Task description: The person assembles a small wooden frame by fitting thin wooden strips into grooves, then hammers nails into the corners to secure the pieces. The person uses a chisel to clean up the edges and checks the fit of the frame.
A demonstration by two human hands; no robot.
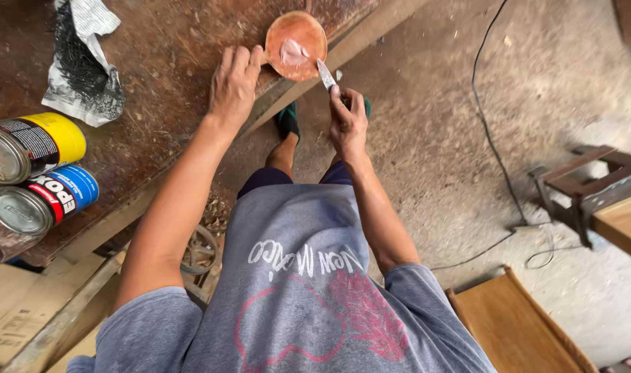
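Grey shirt cloth (295,290) fills the bottom of the view, closest to the lens, with both bare arms reaching up from it. Far to the left of the left hand lie two tins on their sides on the worn workbench (156,103): a yellow-banded tin (35,145) and, just below it, a blue-banded tin (42,199). Above them, still left of that hand, sits a crumpled paper wrap of small dark nails (80,65). The left hand (234,83) rests flat on the bench edge, fingers spread and loose, fingertips touching the rim of a round reddish lid (296,45). A pale pink dab of putty (293,52) lies in the lid. Just right of the lid, the right hand (348,121) is clenched around a small putty knife (327,74); its blade tip seems to touch the lid's rim, though this is hard to tell. Well right of that hand, a dark cable (492,138) trails over the concrete floor (433,103).
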